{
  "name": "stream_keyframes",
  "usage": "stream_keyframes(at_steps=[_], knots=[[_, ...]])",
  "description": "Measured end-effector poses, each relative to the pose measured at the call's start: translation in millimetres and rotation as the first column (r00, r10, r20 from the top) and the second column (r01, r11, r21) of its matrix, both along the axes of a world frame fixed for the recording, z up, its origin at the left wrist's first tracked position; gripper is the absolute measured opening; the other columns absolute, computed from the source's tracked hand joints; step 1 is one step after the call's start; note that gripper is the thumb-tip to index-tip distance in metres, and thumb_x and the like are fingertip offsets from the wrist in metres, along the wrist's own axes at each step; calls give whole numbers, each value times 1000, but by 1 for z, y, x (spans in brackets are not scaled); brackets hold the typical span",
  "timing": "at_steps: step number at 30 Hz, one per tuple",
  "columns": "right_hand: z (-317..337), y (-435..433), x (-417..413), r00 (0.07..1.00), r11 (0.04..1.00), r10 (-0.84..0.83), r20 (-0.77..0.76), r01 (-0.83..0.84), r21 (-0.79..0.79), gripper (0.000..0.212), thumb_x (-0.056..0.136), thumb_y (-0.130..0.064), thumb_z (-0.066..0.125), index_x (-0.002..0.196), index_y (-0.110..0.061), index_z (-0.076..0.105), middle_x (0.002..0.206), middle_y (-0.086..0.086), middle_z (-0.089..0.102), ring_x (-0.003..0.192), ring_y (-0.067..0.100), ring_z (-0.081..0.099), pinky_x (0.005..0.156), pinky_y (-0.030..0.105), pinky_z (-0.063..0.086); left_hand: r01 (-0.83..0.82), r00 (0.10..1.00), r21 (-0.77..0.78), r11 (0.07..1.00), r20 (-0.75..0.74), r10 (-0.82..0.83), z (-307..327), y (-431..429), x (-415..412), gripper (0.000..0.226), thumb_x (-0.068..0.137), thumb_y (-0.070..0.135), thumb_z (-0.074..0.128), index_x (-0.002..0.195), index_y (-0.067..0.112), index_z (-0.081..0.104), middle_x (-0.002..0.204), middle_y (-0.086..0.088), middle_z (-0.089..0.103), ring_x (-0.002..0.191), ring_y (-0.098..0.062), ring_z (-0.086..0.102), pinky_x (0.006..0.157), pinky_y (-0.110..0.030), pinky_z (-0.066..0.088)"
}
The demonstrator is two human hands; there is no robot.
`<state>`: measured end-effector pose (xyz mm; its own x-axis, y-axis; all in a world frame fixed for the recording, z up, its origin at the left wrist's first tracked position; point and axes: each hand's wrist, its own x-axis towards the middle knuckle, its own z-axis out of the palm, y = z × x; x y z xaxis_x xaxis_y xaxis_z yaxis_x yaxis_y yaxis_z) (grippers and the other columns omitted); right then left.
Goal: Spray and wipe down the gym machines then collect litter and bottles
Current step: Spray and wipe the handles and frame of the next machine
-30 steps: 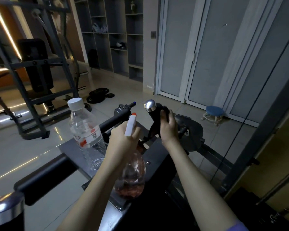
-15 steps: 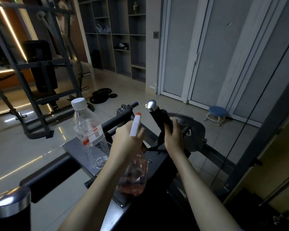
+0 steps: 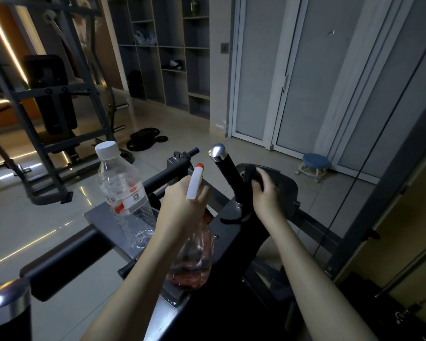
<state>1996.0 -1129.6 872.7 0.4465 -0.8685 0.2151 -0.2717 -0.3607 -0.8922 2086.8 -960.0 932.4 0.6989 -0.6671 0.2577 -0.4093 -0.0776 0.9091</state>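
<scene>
Ahead on the black gym machine (image 3: 231,244), the right hand (image 3: 266,195) presses a dark cloth (image 3: 253,177) against a rounded cover (image 3: 287,188). Its fingers are curled round the cloth, just right of an upright handle (image 3: 228,169) with a chrome cap. The cloth blends into the dark cover, so its outline is hard to make out.

The left hand (image 3: 182,207) grips the neck of a spray bottle (image 3: 194,262) held above the machine. The white nozzle with its orange-red tip sticks up past the knuckles, while the trigger and neck are hidden inside the grip. The pinkish clear body hangs below the hand, with reddish liquid low in it.

A clear water bottle (image 3: 126,200) with a white cap stands upright on a grey metal plate (image 3: 99,215), just left of the left hand. Its label is red and white, and the print is too small to read.

A second chrome-capped handle (image 3: 8,306) is cut off by the bottom left corner, and both forearms run off the lower edge. A dark frame post (image 3: 389,193) crosses the right side.

Open tiled floor (image 3: 202,141) lies between the machine and the pale doors (image 3: 261,70). A small blue stool (image 3: 315,164) sits near the doors. Weight plates (image 3: 145,140) lie on the floor near the shelves (image 3: 172,57), whose contents are dim. A grey rack (image 3: 52,92) stands at the left.
</scene>
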Motion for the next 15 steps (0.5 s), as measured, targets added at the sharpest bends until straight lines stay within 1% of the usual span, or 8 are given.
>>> stream_keyframes(at_steps=[2, 5, 7, 9, 10, 12, 13, 15], knots=[[-4, 9, 9, 998, 997, 62, 2, -62, -55, 38, 101, -20, 38, 139, -17, 43, 140, 4, 48, 130, 20, 43, 103, 32, 36, 2, 1000, -14, 1000, -22, -2, 0, 1, 0, 44, 71, 41, 46, 77, -1, 35, 69, -15, 37, 54, -39, 52, 57, -36, 35], [-23, 12, 8, 998, 994, 41, -47, -45, -101, 39, 100, -15, 40, 138, -8, 44, 139, 8, 48, 129, 22, 44, 100, 22, 34, 5, 1000, -26, 1000, -22, -5, 1, 3, -2, 42, 77, 38, 46, 80, -3, 38, 68, -13, 38, 55, -37, 52, 54, -35, 39], [-35, 10, -2, 992, 988, 28, -124, -46, -145, 35, 98, -11, 42, 132, -6, 49, 134, 9, 51, 126, 23, 46, 102, 26, 38, 2, 1000, -29, 1000, -17, -2, 0, 3, -4, 46, 81, 40, 46, 81, -6, 38, 67, -13, 38, 55, -38, 50, 55, -35, 39], [-46, 9, -11, 978, 971, 9, -206, -57, -231, 31, 97, -8, 44, 126, -4, 53, 127, 11, 54, 124, 25, 47, 103, 32, 40, 4, 1000, -32, 999, -18, -5, 1, 3, -6, 48, 83, 43, 45, 78, -5, 38, 65, -13, 38, 54, -39, 50, 54, -35, 40], [-45, 6, -12, 971, 966, 9, -239, -70, -248, 29, 96, -7, 44, 123, -3, 55, 125, 11, 56, 122, 25, 48, 102, 33, 40, -1, 1000, -33, 999, -6, 0, 1, 3, -6, 47, 82, 43, 44, 76, -3, 37, 65, -13, 38, 54, -38, 47, 54, -36, 40], [-33, 0, -13, 951, 974, 16, -309, -84, -209, 25, 96, -7, 44, 115, -4, 59, 118, 11, 60, 115, 27, 53, 95, 35, 44, -8, 1000, -30, 1000, 23, 8, 2, 3, -6, 46, 79, 44, 44, 76, -2, 36, 65, -19, 37, 53, -33, 42, 53, -43, 41], [-24, -4, -11, 946, 983, 10, -323, -68, -170, 25, 96, -10, 44, 116, -7, 60, 118, 11, 60, 112, 28, 55, 92, 36, 45, -8, 1000, -27, 1000, 24, 8, 3, 4, -6, 47, 79, 44, 44, 78, -2, 37, 69, -25, 40, 53, -35, 44, 54, -48, 45], [-10, -8, -6, 971, 997, -13, -238, -7, -83, 33, 98, -15, 43, 129, -13, 54, 129, 10, 55, 120, 28, 52, 97, 37, 43, -25, 1000, -19, 999, 4, 26, 3, 6, -5, 47, 82, 44, 44, 80, -3, 40, 80, -31, 48, 61, -43, 53, 61, -54, 49]])
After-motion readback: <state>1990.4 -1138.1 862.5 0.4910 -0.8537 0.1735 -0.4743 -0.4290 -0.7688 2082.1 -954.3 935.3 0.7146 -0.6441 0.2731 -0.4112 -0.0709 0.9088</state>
